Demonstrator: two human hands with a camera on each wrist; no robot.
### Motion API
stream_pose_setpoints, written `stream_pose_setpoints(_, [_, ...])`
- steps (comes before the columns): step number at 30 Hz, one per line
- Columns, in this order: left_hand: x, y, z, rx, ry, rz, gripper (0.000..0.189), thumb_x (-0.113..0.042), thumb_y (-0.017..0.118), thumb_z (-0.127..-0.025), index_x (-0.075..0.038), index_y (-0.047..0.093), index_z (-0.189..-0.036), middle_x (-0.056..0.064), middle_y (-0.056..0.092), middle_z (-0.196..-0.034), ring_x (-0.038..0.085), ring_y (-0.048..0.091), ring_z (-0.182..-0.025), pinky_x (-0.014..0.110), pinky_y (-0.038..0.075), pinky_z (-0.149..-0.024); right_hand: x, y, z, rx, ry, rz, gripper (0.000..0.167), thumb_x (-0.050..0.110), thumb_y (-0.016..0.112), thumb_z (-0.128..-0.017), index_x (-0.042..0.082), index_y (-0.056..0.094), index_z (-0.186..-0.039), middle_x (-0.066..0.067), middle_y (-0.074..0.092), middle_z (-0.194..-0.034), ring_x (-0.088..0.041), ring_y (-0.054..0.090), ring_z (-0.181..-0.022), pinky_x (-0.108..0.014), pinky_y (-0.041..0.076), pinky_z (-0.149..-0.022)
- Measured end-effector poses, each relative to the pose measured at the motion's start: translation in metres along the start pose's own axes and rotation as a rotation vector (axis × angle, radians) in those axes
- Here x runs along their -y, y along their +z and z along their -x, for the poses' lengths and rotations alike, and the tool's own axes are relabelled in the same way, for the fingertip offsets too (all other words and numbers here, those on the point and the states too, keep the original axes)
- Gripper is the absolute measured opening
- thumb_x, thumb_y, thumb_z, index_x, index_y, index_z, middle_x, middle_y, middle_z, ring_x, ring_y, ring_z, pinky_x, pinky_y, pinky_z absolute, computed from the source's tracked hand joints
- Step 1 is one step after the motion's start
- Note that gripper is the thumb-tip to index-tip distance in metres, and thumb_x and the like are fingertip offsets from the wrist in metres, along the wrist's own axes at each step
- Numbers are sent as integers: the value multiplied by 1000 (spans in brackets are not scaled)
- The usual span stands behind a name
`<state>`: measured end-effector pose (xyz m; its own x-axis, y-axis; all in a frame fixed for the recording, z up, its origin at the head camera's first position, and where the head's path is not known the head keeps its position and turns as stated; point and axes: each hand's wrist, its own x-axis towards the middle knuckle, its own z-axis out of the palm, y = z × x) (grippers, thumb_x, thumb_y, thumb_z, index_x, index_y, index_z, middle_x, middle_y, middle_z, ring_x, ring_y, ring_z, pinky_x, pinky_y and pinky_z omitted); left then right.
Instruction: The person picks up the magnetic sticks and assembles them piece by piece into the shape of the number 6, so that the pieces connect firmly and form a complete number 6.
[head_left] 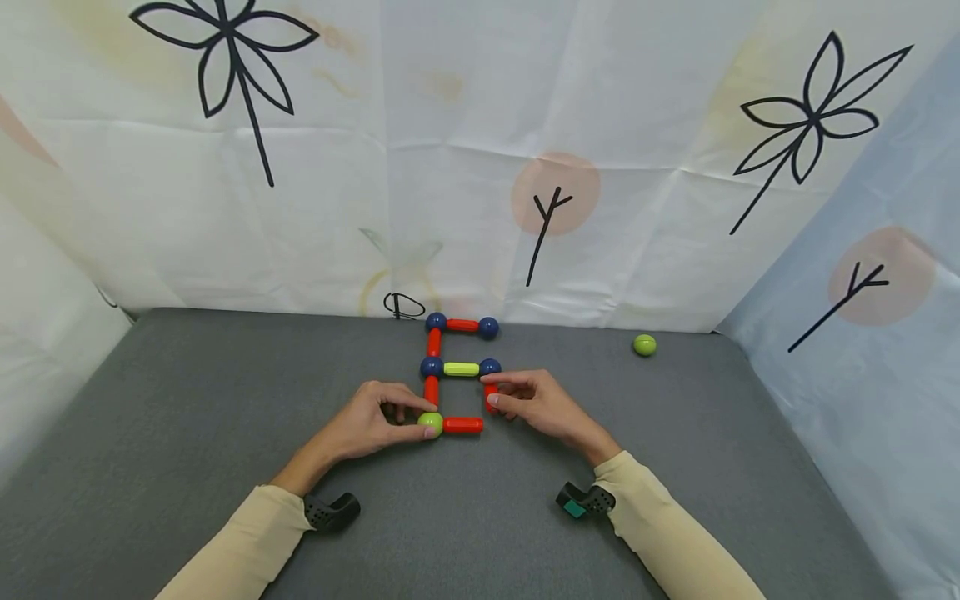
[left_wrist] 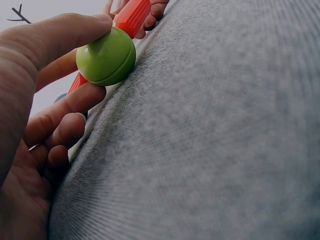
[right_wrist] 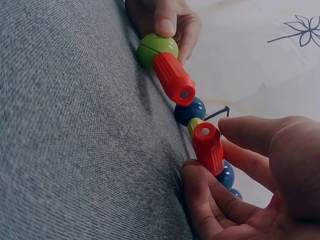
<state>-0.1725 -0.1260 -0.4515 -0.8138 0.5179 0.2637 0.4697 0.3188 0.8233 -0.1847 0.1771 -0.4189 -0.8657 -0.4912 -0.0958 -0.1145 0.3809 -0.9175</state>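
Observation:
My left hand point(head_left: 378, 414) pinches a green ball point(left_wrist: 106, 56) between thumb and fingertips at the near left corner of a magnetic ball-and-rod figure. From that ball a red rod point(head_left: 463, 425) points right, its metal-tipped end free. Another red rod point(head_left: 431, 392) runs from it to a blue ball point(head_left: 431, 367). A yellow-green rod point(head_left: 461, 369) joins this to a second blue ball point(head_left: 490, 367). My right hand point(head_left: 546, 407) holds a red rod point(right_wrist: 208, 147) between thumb and fingers; its far end meets that second ball, and its metal-tipped near end faces the right wrist camera.
Farther back, a red rod point(head_left: 434, 342) leads to a blue ball point(head_left: 436, 322), then another red rod point(head_left: 462, 326) and blue ball point(head_left: 488, 328). A loose green ball point(head_left: 645, 345) lies at the back right of the grey table point(head_left: 480, 533). Printed fabric point(head_left: 450, 192) hangs behind.

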Motion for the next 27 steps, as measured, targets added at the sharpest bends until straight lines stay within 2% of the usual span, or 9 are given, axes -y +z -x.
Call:
stream_pose_setpoints(12, [-1,-1,0,15,-13,-8,24,-30,87,-83,-23,82,-105,-9,65,-80,16,56,-70,27,44,-62,0,-1,0,9,7,14,39,16,67,-100,5,64,-138,-10,69,-101,-26,63,-83,-32,55,-72])
stream_pose_setpoints(18, [-1,-2,1,24,-26,-9,24,-31,86,-83,-23,82,-106,-9,65,-81,15,55,-70,27,44,-62,1,-10,1,-21,15,29,40,19,67,-100,7,64,-138,-13,70,-106,-30,65,-86,-36,56,-75])
stream_pose_setpoints(23, [-2,-2,1,27,-29,-6,25,-31,86,-83,-23,82,-106,-8,66,-82,15,56,-70,27,44,-62,3,-29,4,-126,-25,94,41,19,68,-100,5,64,-137,-16,70,-109,-34,64,-86,-35,53,-72])
stream_pose_setpoints(27, [-2,-3,1,28,-34,-4,25,-32,86,-83,-22,82,-106,-9,67,-83,15,56,-71,27,45,-62,-4,-50,8,-305,-58,198,41,19,70,-99,4,65,-135,-15,69,-110,-30,65,-91,-33,51,-74])
